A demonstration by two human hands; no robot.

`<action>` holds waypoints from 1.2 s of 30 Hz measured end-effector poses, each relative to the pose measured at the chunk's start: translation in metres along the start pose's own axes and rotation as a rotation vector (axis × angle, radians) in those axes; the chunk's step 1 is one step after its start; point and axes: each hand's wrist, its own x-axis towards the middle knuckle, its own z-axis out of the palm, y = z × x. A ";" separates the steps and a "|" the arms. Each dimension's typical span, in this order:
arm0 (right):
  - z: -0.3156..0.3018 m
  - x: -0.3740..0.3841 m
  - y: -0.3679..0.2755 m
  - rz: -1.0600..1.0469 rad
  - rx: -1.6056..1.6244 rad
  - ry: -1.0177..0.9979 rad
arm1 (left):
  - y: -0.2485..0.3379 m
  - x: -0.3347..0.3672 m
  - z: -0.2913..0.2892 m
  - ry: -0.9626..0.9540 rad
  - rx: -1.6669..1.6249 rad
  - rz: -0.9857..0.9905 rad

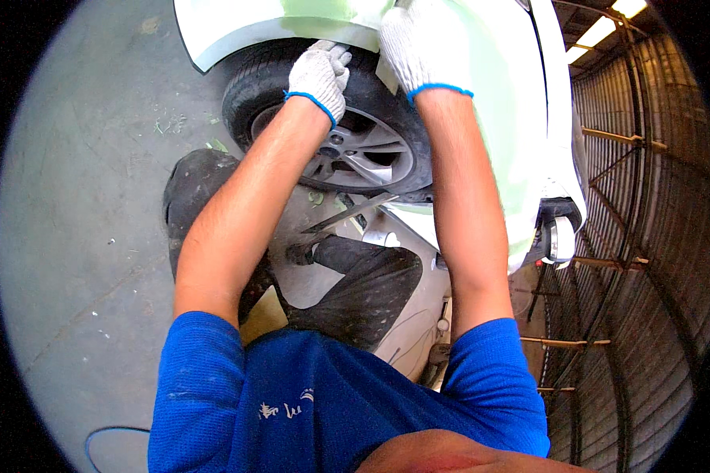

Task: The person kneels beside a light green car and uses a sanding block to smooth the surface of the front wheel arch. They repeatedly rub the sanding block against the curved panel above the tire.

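free room over floor [95,213] left of the tyre [248,87], fender [280,20] an obstacle above

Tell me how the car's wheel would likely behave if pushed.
The wheel would probably feel heavy, given its thick tire and broad spoked rim. It seems unlikely to tip, since it sits under the fender and looks mounted. Its visible tread would probably resist sliding.

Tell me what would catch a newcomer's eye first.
Probably the bright blue shirt, lower middle. Up top, the gloved left hand is at the wheel-arch edge, the gloved right hand at the green-patched white car body. Below the left hand sits the silver wheel in its dark tire.
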 end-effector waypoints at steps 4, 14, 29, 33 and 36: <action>-0.019 0.024 -0.001 -0.007 -0.078 0.022 | -0.007 -0.010 0.013 -0.020 0.009 0.009; -0.048 0.047 0.002 -0.059 -0.013 0.083 | 0.004 -0.010 0.003 -0.028 0.042 0.045; -0.019 0.008 -0.003 -0.036 0.032 0.105 | -0.004 -0.002 0.004 0.013 -0.018 0.027; -0.008 0.001 -0.005 -0.018 0.036 0.124 | -0.006 -0.002 0.006 0.065 -0.040 0.014; -0.008 0.003 -0.008 -0.012 0.013 0.146 | -0.022 0.020 -0.007 -0.046 -0.106 0.018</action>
